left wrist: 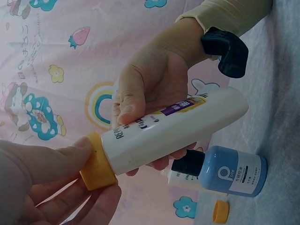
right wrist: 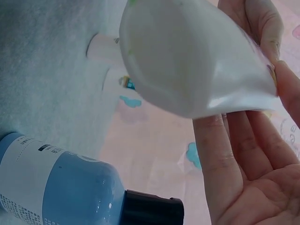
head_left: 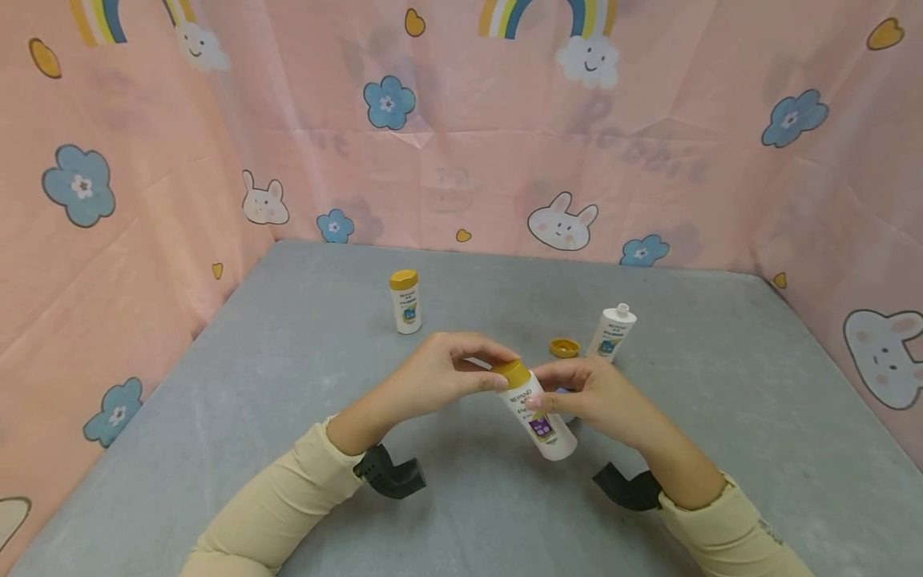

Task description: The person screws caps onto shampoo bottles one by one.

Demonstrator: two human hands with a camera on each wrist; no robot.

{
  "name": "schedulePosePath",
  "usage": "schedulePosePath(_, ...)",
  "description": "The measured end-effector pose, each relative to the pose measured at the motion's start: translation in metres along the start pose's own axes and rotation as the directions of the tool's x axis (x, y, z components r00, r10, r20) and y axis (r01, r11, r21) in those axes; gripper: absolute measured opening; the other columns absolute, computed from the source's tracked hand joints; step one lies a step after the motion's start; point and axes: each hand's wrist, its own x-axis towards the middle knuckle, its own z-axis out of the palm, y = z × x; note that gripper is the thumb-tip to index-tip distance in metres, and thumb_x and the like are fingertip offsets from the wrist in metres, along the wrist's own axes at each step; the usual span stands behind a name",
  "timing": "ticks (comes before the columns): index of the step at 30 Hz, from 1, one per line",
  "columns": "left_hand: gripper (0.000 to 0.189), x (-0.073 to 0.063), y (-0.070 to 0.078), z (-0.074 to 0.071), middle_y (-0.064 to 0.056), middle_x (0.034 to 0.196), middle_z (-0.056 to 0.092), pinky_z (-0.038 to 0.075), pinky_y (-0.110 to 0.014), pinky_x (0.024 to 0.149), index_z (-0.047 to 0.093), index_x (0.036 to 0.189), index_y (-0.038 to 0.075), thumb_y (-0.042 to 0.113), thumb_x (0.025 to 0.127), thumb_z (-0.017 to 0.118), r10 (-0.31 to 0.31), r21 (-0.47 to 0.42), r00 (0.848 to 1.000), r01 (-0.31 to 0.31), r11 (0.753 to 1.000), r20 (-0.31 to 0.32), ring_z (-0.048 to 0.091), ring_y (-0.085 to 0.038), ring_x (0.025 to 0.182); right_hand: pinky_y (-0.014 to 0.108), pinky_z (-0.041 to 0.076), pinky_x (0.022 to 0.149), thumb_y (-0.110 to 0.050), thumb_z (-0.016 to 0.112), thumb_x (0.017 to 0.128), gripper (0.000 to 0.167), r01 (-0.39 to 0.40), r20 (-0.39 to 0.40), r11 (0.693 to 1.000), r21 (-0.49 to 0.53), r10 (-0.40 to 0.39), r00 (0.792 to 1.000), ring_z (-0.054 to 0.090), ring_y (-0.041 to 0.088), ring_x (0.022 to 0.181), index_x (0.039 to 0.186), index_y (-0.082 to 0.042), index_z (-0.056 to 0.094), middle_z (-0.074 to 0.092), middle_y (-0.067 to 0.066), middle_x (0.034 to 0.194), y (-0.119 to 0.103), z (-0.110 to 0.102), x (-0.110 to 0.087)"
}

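Observation:
Between both hands a white bottle [head_left: 554, 447] with a purple label slants above the table, its yellow cap [head_left: 515, 373] at the upper-left end. My left hand [head_left: 441, 378] pinches this cap between thumb and fingers. Lower down, my right hand [head_left: 604, 401] grips the bottle's body, thumb on the label side and fingers behind. The left wrist view shows the cap [left wrist: 97, 161] set against the bottle's shoulder; whether it is seated tightly I cannot tell. Behind the right hand stands a blue bottle [left wrist: 234, 171] with a black cap, mostly hidden in the head view.
A white bottle [head_left: 407, 311] with its yellow cap on stands farther back, left of centre. At the right stands an uncapped white bottle [head_left: 611, 335], its lower part behind the right hand. Beside it a loose yellow cap [head_left: 564, 348] lies on the grey tabletop [head_left: 288, 385].

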Motion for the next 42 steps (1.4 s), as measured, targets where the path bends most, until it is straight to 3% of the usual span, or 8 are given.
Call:
schedulePosePath(9,0.028,-0.001,0.001,0.0,-0.011,0.118,0.071,0.059,-0.025,0.084,0.071,0.119,0.006,0.008,0.091,0.071,0.026,-0.014,1.0,-0.026,1.0,0.002,0.07,-0.014,0.099,0.034,0.058,0.08,-0.019,0.073,0.09,0.037,0.011,0.014,1.0,0.022,-0.011,1.0,0.067,0.014,0.096,0.12,0.002,0.069,0.072,0.016,0.11,0.001,-0.001,0.0)
schedulePosePath(21,0.025,0.001,-0.004,0.002,-0.016,0.118,0.071,0.059,-0.026,0.089,0.069,0.117,-0.001,0.003,0.092,0.068,0.127,-0.036,0.992,-0.126,0.991,0.02,0.069,-0.022,0.107,0.03,0.059,0.079,-0.017,0.07,0.092,0.042,0.035,0.09,0.992,0.123,-0.047,0.995,0.069,0.01,0.091,0.123,0.01,0.064,0.072,0.022,0.11,0.004,-0.004,-0.001)
schedulePosePath(30,0.025,0.0,-0.004,0.003,-0.02,0.116,0.069,0.058,-0.03,0.092,0.068,0.117,-0.004,0.0,0.093,0.066,0.194,-0.071,0.98,-0.19,0.979,0.049,0.068,-0.017,0.103,0.029,0.058,0.08,-0.015,0.068,0.094,0.043,0.039,0.153,0.98,0.195,-0.07,0.986,0.069,0.009,0.09,0.122,0.017,0.06,0.075,-0.009,0.098,0.006,-0.008,0.0)
schedulePosePath(42,0.026,-0.001,-0.006,0.003,-0.024,0.118,0.066,0.058,-0.037,0.093,0.065,0.117,-0.008,-0.003,0.092,0.064,0.254,-0.121,0.963,-0.242,0.963,0.092,0.067,-0.02,0.106,0.028,0.057,0.083,-0.015,0.065,0.096,0.043,0.037,0.233,0.96,0.277,-0.105,0.967,0.068,0.009,0.089,0.12,0.019,0.058,0.075,-0.008,0.097,0.009,-0.011,0.0)
